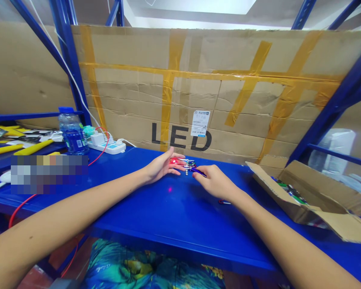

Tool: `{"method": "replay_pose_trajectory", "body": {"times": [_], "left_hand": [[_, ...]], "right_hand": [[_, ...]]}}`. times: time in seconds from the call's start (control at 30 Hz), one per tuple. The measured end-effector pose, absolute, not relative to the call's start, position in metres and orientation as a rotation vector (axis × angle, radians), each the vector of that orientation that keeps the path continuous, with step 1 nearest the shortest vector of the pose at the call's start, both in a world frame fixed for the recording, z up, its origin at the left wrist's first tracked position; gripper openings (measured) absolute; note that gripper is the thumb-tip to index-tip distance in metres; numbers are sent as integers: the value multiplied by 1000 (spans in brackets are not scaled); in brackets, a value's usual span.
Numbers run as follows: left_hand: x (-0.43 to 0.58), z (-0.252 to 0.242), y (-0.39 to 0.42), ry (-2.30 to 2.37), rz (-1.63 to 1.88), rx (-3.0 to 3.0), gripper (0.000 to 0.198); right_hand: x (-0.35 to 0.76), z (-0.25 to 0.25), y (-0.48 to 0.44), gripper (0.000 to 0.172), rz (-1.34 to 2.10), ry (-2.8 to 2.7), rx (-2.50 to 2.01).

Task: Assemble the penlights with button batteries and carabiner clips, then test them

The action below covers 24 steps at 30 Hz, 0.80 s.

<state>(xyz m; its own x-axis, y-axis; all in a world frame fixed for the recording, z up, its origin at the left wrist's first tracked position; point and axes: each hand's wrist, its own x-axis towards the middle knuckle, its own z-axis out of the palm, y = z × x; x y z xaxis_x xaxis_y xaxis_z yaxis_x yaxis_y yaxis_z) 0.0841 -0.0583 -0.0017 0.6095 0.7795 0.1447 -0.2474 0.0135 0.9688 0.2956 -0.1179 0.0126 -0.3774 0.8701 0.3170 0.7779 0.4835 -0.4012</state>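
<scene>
My left hand (160, 167) is held sideways above the blue table (168, 224), its fingers stretched towards the right and its thumb up. Bright red light glows on its palm and fingers. Facing it, my right hand (215, 181) is closed on a slim purple-blue laser pointer (198, 172). Several small silver and coloured ends cluster beside that pointer, close to my left fingertips; whether they touch them I cannot tell. A red laser spot (170, 189) shows on the tabletop. Under my right wrist lies a small red and silver clip-like piece (224, 202), partly hidden.
At right an open cardboard box (302, 214) contains several pen-like pieces (293, 192). A blue-capped bottle (73, 134) and a white power strip (111, 147) with a red cable stand at left. Behind the table rises a large taped cardboard panel (132, 100) marked LED.
</scene>
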Motion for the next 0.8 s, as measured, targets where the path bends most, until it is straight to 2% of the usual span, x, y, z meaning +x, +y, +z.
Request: {"method": "replay_pose_trajectory", "body": {"times": [0.33, 0.47, 0.67, 0.8], "left_hand": [[83, 0, -59, 524, 810, 1420, 61], [85, -2, -61, 623, 742, 1728, 46], [87, -5, -70, 676, 680, 2005, 25], [86, -2, -67, 750, 775, 2169, 19]], "right_hand": [[295, 3, -114, 22, 406, -2295, -1265], [293, -1, -113, 16, 550, -2201, -1249], [297, -5, -111, 21, 689, -2193, -1194], [310, 0, -101, 24, 797, -2152, -1171]]}}
